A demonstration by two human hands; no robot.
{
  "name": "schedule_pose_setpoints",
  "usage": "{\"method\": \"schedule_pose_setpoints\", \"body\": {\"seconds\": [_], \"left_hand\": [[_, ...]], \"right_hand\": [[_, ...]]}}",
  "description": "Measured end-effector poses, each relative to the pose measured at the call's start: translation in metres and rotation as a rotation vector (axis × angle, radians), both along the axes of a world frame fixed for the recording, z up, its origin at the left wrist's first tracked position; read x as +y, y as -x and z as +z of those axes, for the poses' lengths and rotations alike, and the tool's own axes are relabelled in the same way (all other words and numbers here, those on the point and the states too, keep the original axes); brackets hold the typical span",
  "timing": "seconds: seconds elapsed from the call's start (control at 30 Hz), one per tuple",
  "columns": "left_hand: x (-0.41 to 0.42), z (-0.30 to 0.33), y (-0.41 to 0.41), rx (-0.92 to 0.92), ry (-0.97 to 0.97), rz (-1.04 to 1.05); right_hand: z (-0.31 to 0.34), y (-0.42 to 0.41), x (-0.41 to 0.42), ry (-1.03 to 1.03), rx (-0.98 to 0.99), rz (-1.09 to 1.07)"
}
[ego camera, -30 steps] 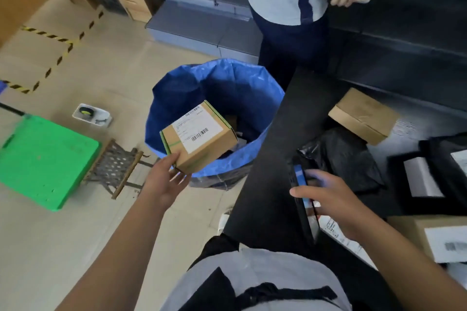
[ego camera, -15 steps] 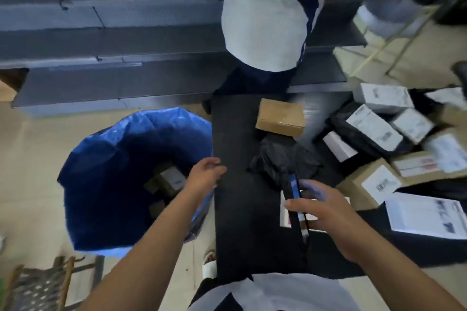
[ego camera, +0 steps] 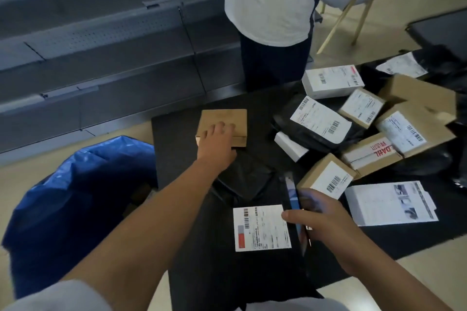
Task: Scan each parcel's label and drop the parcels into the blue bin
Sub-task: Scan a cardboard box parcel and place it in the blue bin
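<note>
The left hand (ego camera: 217, 142) lies spread on the plain brown cardboard box (ego camera: 223, 125) at the black surface's (ego camera: 177, 159) far left. The right hand (ego camera: 326, 225) pinches a slim blue-screened scanner (ego camera: 294, 203). Best turn the box label-up before scanning; the blue bag-lined bin (ego camera: 75, 197) waits left.

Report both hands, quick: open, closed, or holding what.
Left hand: open, fingers resting on the plain brown box, not yet gripping it.
Right hand: closed around the scanner phone.

My left hand (ego camera: 217, 145) rests on the plain brown box (ego camera: 223, 125); my right hand (ego camera: 326, 225) holds the scanner (ego camera: 294, 199), blue bin (ego camera: 75, 199) left of both.
</note>
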State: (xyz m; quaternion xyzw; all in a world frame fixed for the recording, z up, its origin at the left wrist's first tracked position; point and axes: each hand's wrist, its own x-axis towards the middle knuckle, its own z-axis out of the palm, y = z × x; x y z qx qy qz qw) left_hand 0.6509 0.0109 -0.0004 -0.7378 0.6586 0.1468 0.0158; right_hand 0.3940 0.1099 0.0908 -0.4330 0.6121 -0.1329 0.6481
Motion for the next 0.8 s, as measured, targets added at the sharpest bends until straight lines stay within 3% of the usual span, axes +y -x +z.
{"method": "schedule_pose_setpoints", "body": {"seconds": [0.27,0.43,0.8], "left_hand": [[-0.023,-0.026,0.032,-0.333,-0.148,-0.105],[-0.03,-0.028,0.038,-0.472,-0.134,-0.168],[-0.041,-0.029,0.045,-0.61,-0.117,-0.344]], "right_hand": [[-0.026,0.052,-0.04,-0.062,-0.02,0.04],[-0.038,0.074,-0.056,-0.054,-0.044,0.057],[-0.036,0.085,-0.079,-0.058,0.017,0.152]]}}
